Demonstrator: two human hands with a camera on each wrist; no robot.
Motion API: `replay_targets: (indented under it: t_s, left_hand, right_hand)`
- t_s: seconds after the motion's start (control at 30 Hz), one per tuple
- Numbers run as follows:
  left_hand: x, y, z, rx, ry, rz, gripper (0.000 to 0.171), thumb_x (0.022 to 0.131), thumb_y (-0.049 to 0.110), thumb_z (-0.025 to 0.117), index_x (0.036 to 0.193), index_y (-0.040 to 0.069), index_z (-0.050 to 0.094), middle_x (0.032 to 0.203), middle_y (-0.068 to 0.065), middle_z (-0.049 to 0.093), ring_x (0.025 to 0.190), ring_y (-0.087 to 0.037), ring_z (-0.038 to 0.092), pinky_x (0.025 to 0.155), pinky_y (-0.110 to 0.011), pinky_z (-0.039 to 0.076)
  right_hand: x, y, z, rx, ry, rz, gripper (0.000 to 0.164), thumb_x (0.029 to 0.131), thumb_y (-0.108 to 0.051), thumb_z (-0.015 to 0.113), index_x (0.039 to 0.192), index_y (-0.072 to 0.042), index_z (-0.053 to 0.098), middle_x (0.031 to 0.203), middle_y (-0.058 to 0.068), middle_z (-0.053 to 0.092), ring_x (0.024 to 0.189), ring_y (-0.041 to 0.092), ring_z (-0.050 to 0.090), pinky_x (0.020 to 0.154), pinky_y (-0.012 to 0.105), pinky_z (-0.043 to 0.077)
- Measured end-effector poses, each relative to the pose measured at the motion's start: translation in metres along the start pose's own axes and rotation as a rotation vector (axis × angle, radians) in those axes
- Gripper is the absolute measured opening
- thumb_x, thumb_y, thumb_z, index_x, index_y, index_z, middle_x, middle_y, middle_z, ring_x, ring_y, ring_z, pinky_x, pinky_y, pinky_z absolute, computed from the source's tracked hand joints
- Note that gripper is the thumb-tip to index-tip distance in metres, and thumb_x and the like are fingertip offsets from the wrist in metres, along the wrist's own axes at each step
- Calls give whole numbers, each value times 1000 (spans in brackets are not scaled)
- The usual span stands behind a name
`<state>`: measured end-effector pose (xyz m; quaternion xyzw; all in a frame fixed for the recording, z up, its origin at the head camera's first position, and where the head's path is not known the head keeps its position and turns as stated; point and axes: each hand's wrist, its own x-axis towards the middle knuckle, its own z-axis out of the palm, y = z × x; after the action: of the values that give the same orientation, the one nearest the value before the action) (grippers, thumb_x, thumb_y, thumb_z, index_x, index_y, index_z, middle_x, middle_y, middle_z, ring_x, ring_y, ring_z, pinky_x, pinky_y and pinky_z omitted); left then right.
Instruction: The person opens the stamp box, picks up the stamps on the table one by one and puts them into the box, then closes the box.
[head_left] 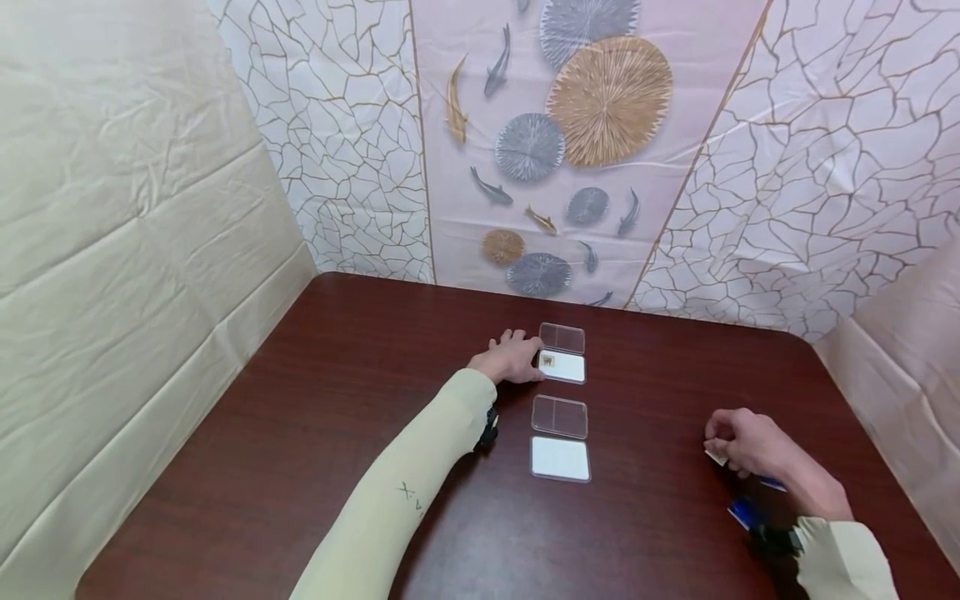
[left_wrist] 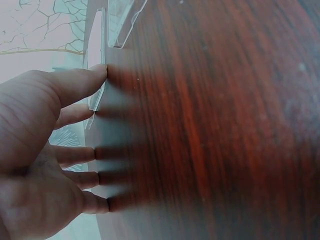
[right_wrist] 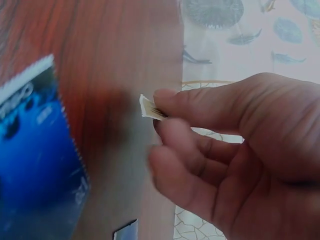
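My left hand (head_left: 513, 357) rests its spread, nearly straight fingers on the table, with thumb and forefinger touching the left end of the far clear plastic case (head_left: 573, 367). That case lies unfolded, its transparent lid (head_left: 562, 337) toward the back; a small tan stamp (head_left: 548, 361) lies at the left on its white base. Over on the right, my right hand (head_left: 761, 446) pinches a small pale stamp (right_wrist: 149, 108) between thumb and forefinger, close over the table. Beneath that wrist lies a blue stamp (right_wrist: 40, 160) with perforated edges.
Nearer me, a second unfolded case (head_left: 560, 458) shows a bare white base below its clear lid (head_left: 560, 417). Another blue piece (head_left: 772, 483) lies partly hidden under the right hand. The dark wooden table (head_left: 300, 467) meets patterned cloth walls at the back and sides.
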<state>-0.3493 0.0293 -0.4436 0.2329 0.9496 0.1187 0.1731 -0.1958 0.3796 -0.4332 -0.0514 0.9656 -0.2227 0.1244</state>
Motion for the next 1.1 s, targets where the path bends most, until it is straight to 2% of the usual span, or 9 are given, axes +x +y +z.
replay_targets:
  t_s: [0.23, 0.73, 1.0, 1.1]
  left_hand:
    - [-1, 0, 0, -14, -13, -3, 60, 97, 43, 59, 149, 24, 39, 160, -11, 25, 151, -35, 14, 120, -56, 19]
    - [-1, 0, 0, -8, -9, 2, 60, 97, 43, 59, 149, 23, 39, 160, -11, 26, 151, -36, 15, 119, -57, 19]
    - [-1, 0, 0, -10, -4, -3, 59, 96, 43, 59, 149, 23, 40, 159, -11, 27, 151, -35, 15, 119, -56, 19]
    - [-1, 0, 0, -20, -8, -5, 59, 96, 43, 59, 149, 23, 40, 160, -11, 26, 152, -35, 14, 120, -56, 19]
  right_hand:
    - [2, -5, -4, 38, 26, -10, 8, 91, -8, 67, 89, -5, 59, 72, 3, 60, 56, 16, 58, 49, 29, 52]
    - [14, -13, -6, 0, 58, -66, 8, 91, -9, 66, 89, -5, 60, 75, 2, 62, 64, 14, 61, 55, 26, 52]
    - [19, -20, -6, -50, 97, -124, 6, 91, -10, 66, 87, -11, 63, 71, -2, 61, 62, 9, 53, 56, 24, 43]
    - [21, -24, -8, -34, 87, -132, 5, 93, -10, 64, 88, -9, 62, 73, -1, 61, 63, 10, 55, 56, 24, 44]
